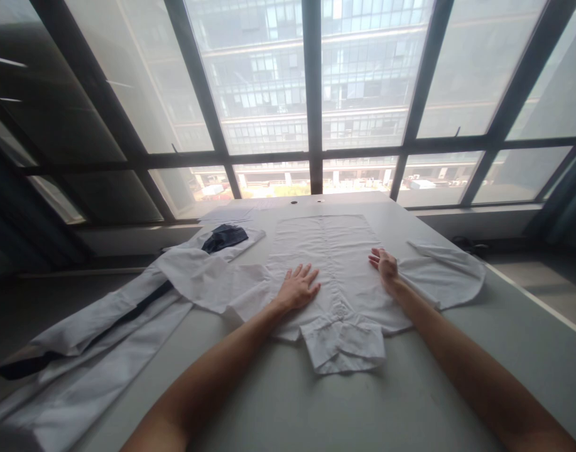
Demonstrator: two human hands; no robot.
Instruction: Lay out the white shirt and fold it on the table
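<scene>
On the table [264,408], a creased white shirt [335,267]

Pretty sure this is some kind of office, above street level: dark-framed windows [264,113] filling the far side, a big multi-storey block [363,75] across the way, strip-light reflections [5,61] in the left glass, plus a plain desk-style table [288,408] with round cable-type holes [294,202] at its far edge.
</scene>
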